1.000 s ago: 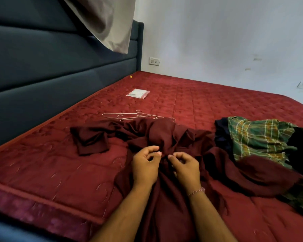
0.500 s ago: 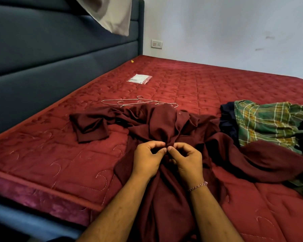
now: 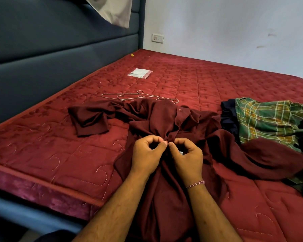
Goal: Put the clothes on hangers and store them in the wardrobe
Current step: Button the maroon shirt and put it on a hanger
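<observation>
Maroon shirt (image 3: 164,123): crumpled on the red quilted mattress (image 3: 217,81), near its front edge; its lower part runs under both forearms and is cut off at the bottom of the view.
Left hand (image 3: 145,154): fingers curled, thumb and forefinger pinching the shirt's button strip.
Right hand (image 3: 187,156): curled the same way, pinching the strip from the other side, fingertips almost meeting the left's; a thread bracelet (image 3: 195,184) circles the wrist.
Shirt relative to grip: the pinch sits on the strip below the collar; one button (image 3: 180,110) shows beyond the hands, one sleeve (image 3: 89,121) lies folded to the left of them.
Hard to make out: whether a button is between the fingertips cannot be told; a small pale patch shows inside the right hand's curl, unclear what it is.
Wire hangers (image 3: 138,97): several lying flat just beyond the shirt, overlapping; their count is unclear, the near ends hidden by the cloth.
Green plaid garment (image 3: 269,119): right of the shirt, heaped on darker clothes, cut off at the right edge.
Clear packet (image 3: 140,73): farther up the mattress beyond the hangers.
Pale cloth (image 3: 112,11): hangs over the dark headboard (image 3: 42,67), cropped at the top.
</observation>
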Tool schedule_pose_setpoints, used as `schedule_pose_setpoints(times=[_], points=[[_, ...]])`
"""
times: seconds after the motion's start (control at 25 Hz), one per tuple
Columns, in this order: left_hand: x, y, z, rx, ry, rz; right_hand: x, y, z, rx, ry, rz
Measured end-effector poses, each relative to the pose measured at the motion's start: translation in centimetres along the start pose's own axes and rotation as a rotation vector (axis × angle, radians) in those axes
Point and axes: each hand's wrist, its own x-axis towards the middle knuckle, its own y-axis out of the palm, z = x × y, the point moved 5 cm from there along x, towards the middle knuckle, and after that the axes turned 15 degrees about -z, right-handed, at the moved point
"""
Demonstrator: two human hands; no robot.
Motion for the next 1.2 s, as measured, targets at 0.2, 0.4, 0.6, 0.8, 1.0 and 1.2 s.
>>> schedule_pose_setpoints(times=[0.2,0.4,0.6,0.8,1.0,1.2], points=[[0.0,-0.1,0.1,0.007,-0.002,0.007,-0.2,0.2,-0.2,0.066,0.024,0.058],[0.2,-0.1,0.2,0.025,0.016,-0.012,-0.2,0.3,-0.3,0.210,0.142,0.127],[-0.1,0.1,-0.1,-0.010,-0.045,0.019,-0.5,0.7,0.0,0.301,0.143,0.189],[0.2,0.2,0.3,-0.088,-0.208,0.093,-0.4,1.0,-0.1,0.225,0.006,0.232],[0.5,0.2,0.7,-0.045,-0.224,0.201,-0.5,0.9,0.1,0.016,-0.236,0.185],[0.3,0.1,1.4,-0.047,-0.160,0.187,-1.0,0.9,0.8,-0.109,-0.349,0.116]])
